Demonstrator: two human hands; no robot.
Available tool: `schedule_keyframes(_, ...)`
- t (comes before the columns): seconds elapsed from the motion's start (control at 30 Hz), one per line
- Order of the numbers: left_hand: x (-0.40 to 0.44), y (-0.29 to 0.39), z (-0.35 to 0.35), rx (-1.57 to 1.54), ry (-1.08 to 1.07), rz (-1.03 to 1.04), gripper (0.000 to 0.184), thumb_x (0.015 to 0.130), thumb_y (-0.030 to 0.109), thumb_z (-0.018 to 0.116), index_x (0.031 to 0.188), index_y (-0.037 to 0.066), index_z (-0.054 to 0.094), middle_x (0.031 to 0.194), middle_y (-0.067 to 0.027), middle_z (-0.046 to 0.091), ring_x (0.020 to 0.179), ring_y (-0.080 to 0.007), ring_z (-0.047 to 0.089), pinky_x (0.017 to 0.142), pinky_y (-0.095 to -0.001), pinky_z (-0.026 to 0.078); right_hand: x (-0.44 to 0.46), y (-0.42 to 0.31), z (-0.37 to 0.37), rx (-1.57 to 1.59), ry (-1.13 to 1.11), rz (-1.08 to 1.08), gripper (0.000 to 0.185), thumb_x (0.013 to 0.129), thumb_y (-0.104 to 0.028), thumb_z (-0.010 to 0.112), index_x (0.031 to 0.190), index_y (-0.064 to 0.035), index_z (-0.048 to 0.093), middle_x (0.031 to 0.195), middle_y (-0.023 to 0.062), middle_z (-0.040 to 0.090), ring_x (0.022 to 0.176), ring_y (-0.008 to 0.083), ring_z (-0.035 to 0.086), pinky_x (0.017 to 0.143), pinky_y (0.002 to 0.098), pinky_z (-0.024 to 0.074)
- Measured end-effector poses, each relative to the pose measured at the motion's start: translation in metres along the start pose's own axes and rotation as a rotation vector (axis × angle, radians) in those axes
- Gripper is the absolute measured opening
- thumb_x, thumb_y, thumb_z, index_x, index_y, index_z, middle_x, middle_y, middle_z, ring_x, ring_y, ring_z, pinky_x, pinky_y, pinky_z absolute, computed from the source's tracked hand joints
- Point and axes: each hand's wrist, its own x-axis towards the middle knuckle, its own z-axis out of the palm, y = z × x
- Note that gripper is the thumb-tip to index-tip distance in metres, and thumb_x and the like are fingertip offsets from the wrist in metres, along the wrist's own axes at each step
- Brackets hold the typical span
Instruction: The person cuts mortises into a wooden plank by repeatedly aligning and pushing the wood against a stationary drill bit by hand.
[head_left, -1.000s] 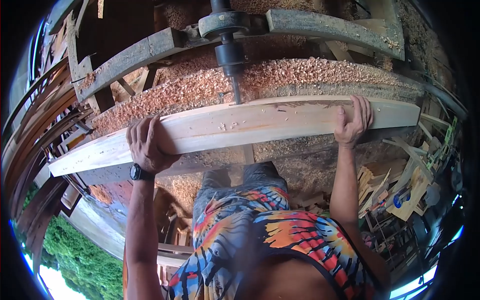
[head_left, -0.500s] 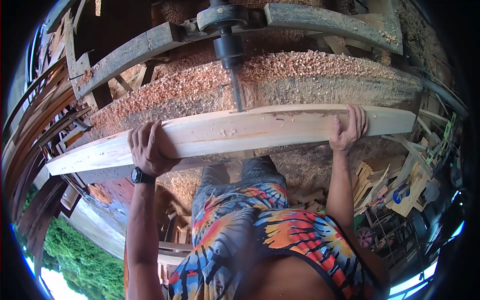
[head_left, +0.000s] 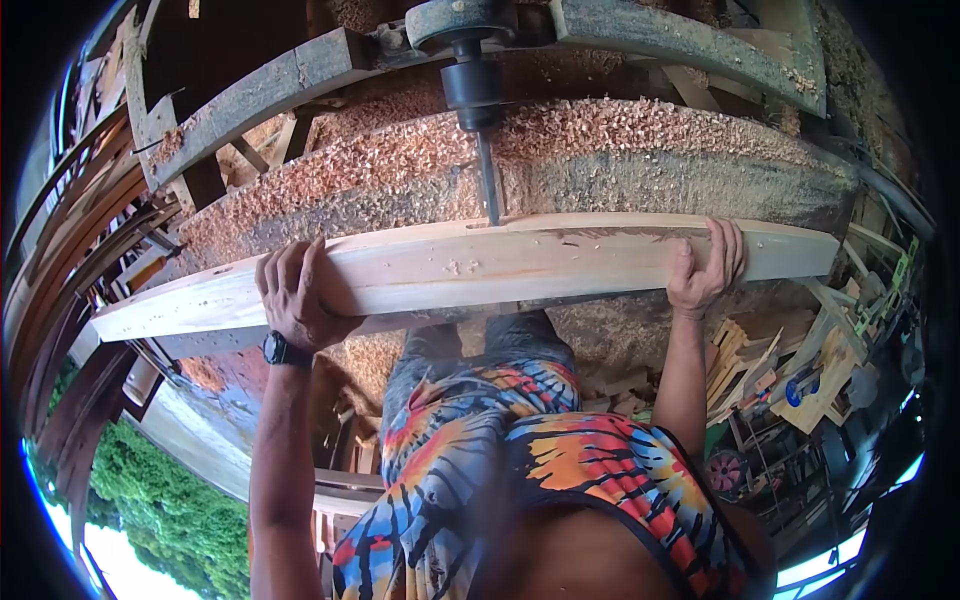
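A long pale wooden beam (head_left: 430, 272) lies across the view on a chip-covered worktable (head_left: 640, 180). My left hand (head_left: 300, 300), with a dark watch at the wrist, grips the beam left of its middle. Toward the beam's right end, my right hand (head_left: 706, 268) holds it with the fingers over the far edge and the thumb on the near face. A drill bit (head_left: 488, 180) hangs from a dark chuck (head_left: 472, 90), its tip at a slot in the beam's far edge. Another small slot shows near the left hand.
Reddish wood chips (head_left: 390, 160) are heaped behind the beam. A grey wooden rail (head_left: 680, 45) crosses the back. Wood offcuts (head_left: 750, 350) lie at the right, near a blue round object (head_left: 793, 392). Long dark boards (head_left: 75, 230) are stacked at the left.
The bit and chuck appear farther right along the beam's far edge, exposing more of the slot to the left of the bit. Both hands keep their grip on the beam.
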Motion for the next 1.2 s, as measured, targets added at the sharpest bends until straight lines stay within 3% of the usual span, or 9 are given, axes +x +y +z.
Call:
schedule_keyframes(0.13,0.007,-0.008,0.000,-0.011,-0.023,-0.030,0.120,0.046,0.035,0.101,0.155,0.011,0.057,0.143,-0.0183,0.062,0.131,-0.0420,0.058,0.116,-0.0608,0.041,0.024,-0.001,0.006,0.008,0.010,-0.026,0.061,0.099,-0.053,0.065,0.130,-0.0009,0.073,0.136,0.0177,0.070,0.137,0.0414,0.060,0.121,0.0574,0.0361)
schedule_keyframes(0.37,0.037,-0.018,-0.003,0.029,0.045,-0.029,0.118,0.048,0.035,0.101,0.154,0.010,0.057,0.139,-0.0182,0.063,0.127,-0.0424,0.060,0.111,-0.0592,0.044,0.087,-0.003,0.025,0.008,0.034,-0.078,0.054,0.098,-0.049,0.070,0.128,-0.0047,0.074,0.133,0.0150,0.072,0.134,0.0375,0.062,0.120,0.0545,0.0368)
schedule_keyframes(0.5,0.033,-0.017,0.001,0.049,0.007,-0.081,0.124,0.046,0.043,0.103,0.156,0.010,0.057,0.142,-0.0181,0.064,0.131,-0.0414,0.059,0.116,-0.0593,0.041,0.088,0.002,0.028,0.027,0.051,-0.107,0.054,0.099,-0.051,0.070,0.128,-0.0061,0.074,0.133,0.0136,0.072,0.134,0.0365,0.063,0.121,0.0534,0.0361)
schedule_keyframes(0.77,0.010,-0.003,0.000,0.007,0.017,0.001,0.121,0.045,0.039,0.102,0.154,0.011,0.057,0.139,-0.0171,0.065,0.128,-0.0399,0.062,0.112,-0.0611,0.042,0.023,0.002,0.007,0.026,0.021,-0.039,0.063,0.102,-0.057,0.065,0.130,-0.0007,0.073,0.133,0.0180,0.072,0.135,0.0420,0.061,0.121,0.0569,0.0366)
schedule_keyframes(1.03,0.041,0.006,0.003,0.000,0.049,-0.036,0.117,0.048,0.035,0.101,0.154,0.010,0.058,0.142,-0.0185,0.063,0.128,-0.0430,0.059,0.114,-0.0603,0.042,0.076,0.019,0.019,-0.013,0.050,-0.083,0.050,0.100,-0.047,0.070,0.128,-0.0053,0.075,0.132,0.0158,0.073,0.135,0.0384,0.062,0.121,0.0544,0.0374)
schedule_keyframes(1.2,0.048,0.008,0.006,0.015,0.062,-0.038,0.117,0.048,0.037,0.102,0.153,0.009,0.059,0.140,-0.0185,0.065,0.126,-0.0426,0.060,0.113,-0.0597,0.044,0.094,0.035,0.025,0.035,0.045,-0.149,0.051,0.102,-0.049,0.068,0.128,-0.0052,0.074,0.132,0.0159,0.073,0.134,0.0385,0.062,0.120,0.0534,0.0379)
